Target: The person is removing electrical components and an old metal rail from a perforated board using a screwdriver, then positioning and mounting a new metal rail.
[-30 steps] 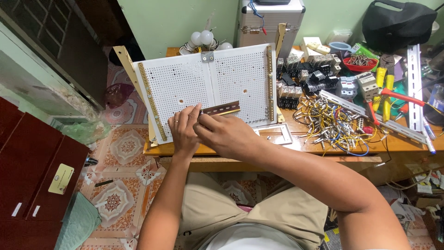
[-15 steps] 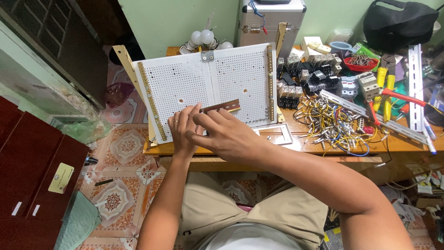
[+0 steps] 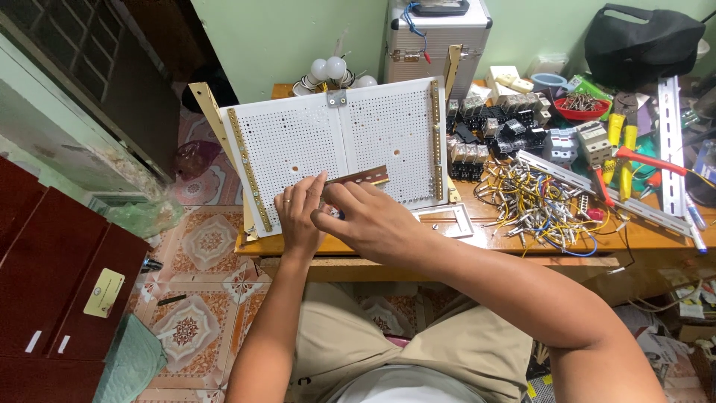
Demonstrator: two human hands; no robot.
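A: On the table (image 3: 522,239), biggest item first: the white perforated panel (image 3: 298,142), propped up and tilted toward the person, brass strips down both side edges. Tilt puts the hole grid facing the worker, judging by the angle.

B: Behind it?

A: Silver case (image 3: 436,37) against the green wall, black bag (image 3: 641,41) at the far right corner. Both well apart from the hands.

B: Right side of the table?

A: Long grey slotted rails (image 3: 567,175), block of black relays (image 3: 485,127), loose pile of short wires (image 3: 529,205), red-handled pliers (image 3: 649,160), red bowl (image 3: 583,104) of small parts. Spread beside the panel, near the right arm; looks like a stock pile.

B: The hands?

A: Both on a short brown metal rail (image 3: 363,177) lying against the lower middle of the panel, tilted, right end higher. Left hand (image 3: 298,216): fingers flat and extended, tips pressing the rail's left end onto the panel, so grip open, nothing enclosed. Reads as bracing.

B: Right?

A: Right hand (image 3: 373,220) crosses over in front, thumb and fingertips pinched near the rail's left end. Can't tell whether the pinch holds the rail itself or something small; the knuckles hide it.
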